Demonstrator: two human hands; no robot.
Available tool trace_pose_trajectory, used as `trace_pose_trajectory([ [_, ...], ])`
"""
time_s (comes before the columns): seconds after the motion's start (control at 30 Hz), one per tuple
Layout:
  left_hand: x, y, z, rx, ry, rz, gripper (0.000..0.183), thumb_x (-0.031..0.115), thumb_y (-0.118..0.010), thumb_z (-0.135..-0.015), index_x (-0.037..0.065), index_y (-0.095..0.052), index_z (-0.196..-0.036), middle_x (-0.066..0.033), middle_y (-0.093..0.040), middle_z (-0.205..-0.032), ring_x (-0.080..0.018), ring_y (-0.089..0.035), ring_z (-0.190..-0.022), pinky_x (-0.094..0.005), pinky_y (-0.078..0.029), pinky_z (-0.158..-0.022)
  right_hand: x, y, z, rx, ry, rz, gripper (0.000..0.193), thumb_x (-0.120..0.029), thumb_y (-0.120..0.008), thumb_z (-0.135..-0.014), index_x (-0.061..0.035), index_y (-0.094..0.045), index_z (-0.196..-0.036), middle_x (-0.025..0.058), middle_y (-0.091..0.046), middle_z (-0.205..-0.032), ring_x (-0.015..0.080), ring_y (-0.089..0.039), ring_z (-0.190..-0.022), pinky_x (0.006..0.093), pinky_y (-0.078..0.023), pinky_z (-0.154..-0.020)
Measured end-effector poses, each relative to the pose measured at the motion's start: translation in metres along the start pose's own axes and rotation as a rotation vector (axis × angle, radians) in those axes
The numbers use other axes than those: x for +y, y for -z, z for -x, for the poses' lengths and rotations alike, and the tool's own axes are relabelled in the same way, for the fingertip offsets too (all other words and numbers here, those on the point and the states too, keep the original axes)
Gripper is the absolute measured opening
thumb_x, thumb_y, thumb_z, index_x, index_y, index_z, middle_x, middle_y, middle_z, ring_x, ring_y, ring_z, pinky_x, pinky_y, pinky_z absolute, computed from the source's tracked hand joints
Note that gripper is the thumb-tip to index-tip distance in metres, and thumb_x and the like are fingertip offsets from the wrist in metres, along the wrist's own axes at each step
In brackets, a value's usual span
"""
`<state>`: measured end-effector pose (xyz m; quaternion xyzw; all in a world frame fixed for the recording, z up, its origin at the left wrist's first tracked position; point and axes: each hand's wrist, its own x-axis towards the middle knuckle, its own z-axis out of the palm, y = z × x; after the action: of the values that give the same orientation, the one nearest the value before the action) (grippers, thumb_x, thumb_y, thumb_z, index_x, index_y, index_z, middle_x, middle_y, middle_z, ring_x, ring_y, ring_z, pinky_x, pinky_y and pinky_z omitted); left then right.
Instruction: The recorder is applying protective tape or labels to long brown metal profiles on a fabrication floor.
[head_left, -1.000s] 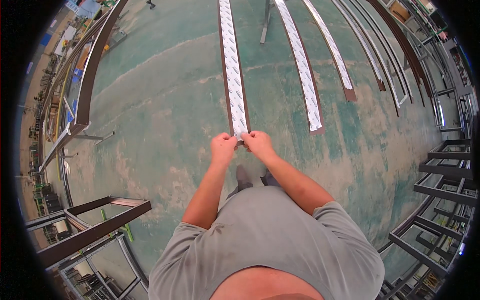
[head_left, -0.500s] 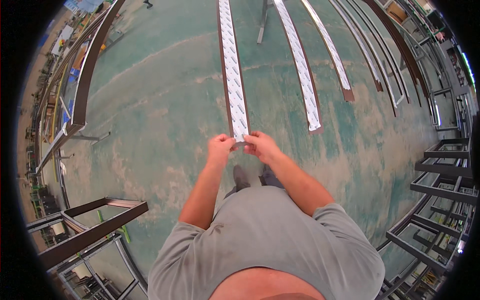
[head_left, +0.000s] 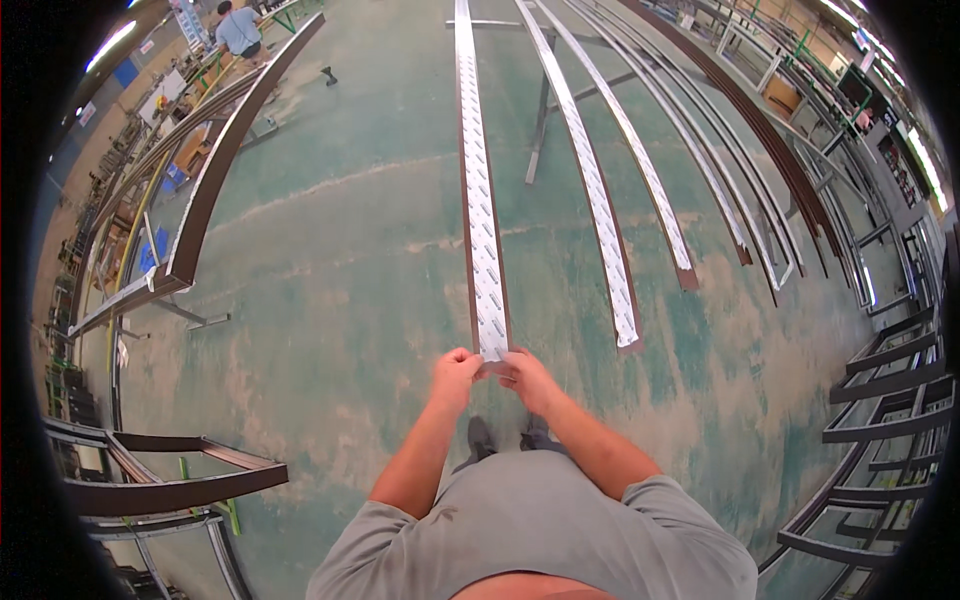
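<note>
A long brown profile [head_left: 505,315] reaches away from me, its top face covered by white printed protective film [head_left: 486,270]. Both hands are at its near end, one on each side. My left hand [head_left: 457,378] is closed, thumb and fingers pinched at the left corner. At the right corner my right hand [head_left: 528,380] pinches the end too, its thumb on the film. The film's near edge looks loose and wrinkled between the hands. Whether the fingertips grip only the film or the profile as well is hidden.
More film-covered profiles [head_left: 600,215] lie parallel to the right, on a metal stand [head_left: 540,130]. Brown frames stand at left [head_left: 200,215], lower left [head_left: 180,490] and right [head_left: 880,435]. A dark tool [head_left: 328,76] rests on the green floor. Another person [head_left: 238,32] is at the far left.
The view has tilted up, so the hands and profiles sit lower in the picture and the far person shows. Both hands remain pinched at the same profile end.
</note>
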<state>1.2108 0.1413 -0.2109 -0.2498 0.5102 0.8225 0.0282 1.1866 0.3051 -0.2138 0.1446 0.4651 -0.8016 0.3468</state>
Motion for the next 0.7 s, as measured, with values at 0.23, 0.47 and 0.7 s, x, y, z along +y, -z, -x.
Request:
trace_pose_trajectory([
  [0.23, 0.006, 0.003, 0.0, -0.023, -0.014, -0.085, 0.013, 0.003, -0.063, -0.083, 0.003, -0.055, -0.072, -0.0085, -0.062, -0.078, -0.0167, -0.061, -0.065, -0.0313, -0.056, -0.062, -0.033, -0.004, -0.012, -0.042, -0.022, 0.136, 0.041, -0.04, -0.06, -0.092, -0.0097, -0.057, -0.118, 0.0029, -0.065, -0.105, 0.0142, -0.06, -0.092, 0.0312, -0.046, -0.078],
  [0.47, 0.005, 0.005, 0.002, -0.026, -0.025, -0.066, 0.012, 0.004, -0.064, -0.083, 0.003, -0.057, -0.073, -0.008, -0.062, -0.078, -0.0154, -0.061, -0.064, -0.0301, -0.055, -0.061, -0.031, -0.025, -0.017, 0.003, 0.023, 0.267, 0.043, -0.038, -0.069, -0.085, -0.0061, -0.062, -0.114, 0.0024, -0.066, -0.098, 0.0095, -0.06, -0.081, 0.0267, -0.045, -0.067],
  [0.7, 0.007, 0.013, 0.007, -0.046, -0.071, -0.069, 0.012, 0.004, -0.063, -0.083, 0.003, -0.057, -0.072, -0.0078, -0.062, -0.076, -0.0157, -0.061, -0.064, -0.0296, -0.055, -0.061, -0.02, -0.028, -0.029, -0.04, 0.078, 0.32, 0.036, -0.025, -0.068, -0.088, -0.0036, -0.058, -0.116, 0.0048, -0.066, -0.103, 0.0133, -0.063, -0.084, 0.0275, -0.049, -0.066],
])
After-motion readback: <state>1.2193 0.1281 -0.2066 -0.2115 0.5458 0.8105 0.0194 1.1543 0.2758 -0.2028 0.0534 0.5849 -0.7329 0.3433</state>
